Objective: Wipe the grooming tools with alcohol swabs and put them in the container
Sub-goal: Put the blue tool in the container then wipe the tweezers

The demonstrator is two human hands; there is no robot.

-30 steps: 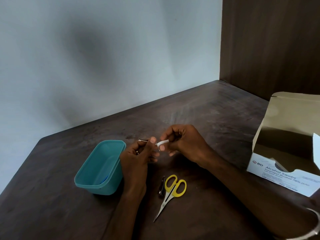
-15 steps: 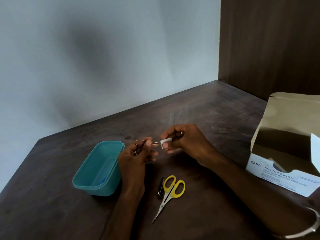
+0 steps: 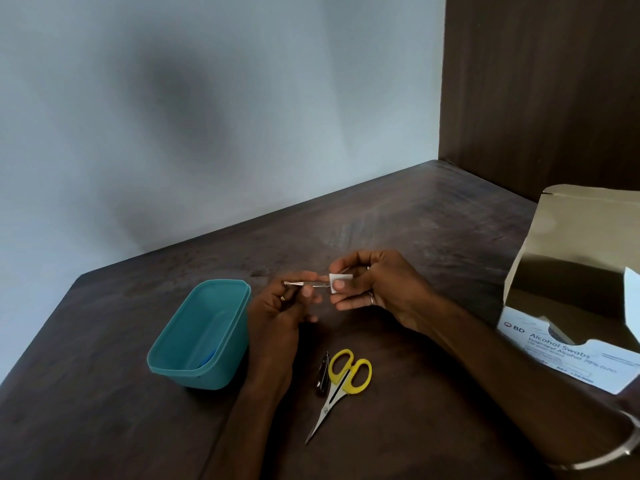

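Centre of frame, above a dark brown wooden table [image 3: 398,216]: the left hand [image 3: 277,317] grips a slim silver metal pair of tweezers [image 3: 304,283], fingers and thumb curled round its middle. The tool lies roughly level, one end projecting left past the fingers, the other end pointing right toward the other hand.

The right hand [image 3: 377,285], just right of the left, pinches a small white square alcohol swab [image 3: 338,281] between thumb and forefinger. The swab is folded about the right end of the tweezers, so the two hands are joined through the tool. The remaining fingers are loosely curled beneath. A ring shows on one finger of each hand, and a metal bangle [image 3: 609,448] sits on the right forearm at the lower right edge.

Left of the left hand, just beside the wrist, stands a teal rectangular plastic container [image 3: 166,355], open-topped. Something blue lies at its bottom; its identity cannot be told.

Below the hands, lower centre, lie a pair of small scissors with yellow handles and pointed steel blades [image 3: 341,382], blades aimed toward the lower left, and touching their left side a dark metal nail clipper [image 3: 322,374]. Both lie on the table, apart from either hand.

At the right edge stands an open white cardboard box printed "Alcohol Swabs" [image 3: 571,355], lid flap raised, well apart from the hands.
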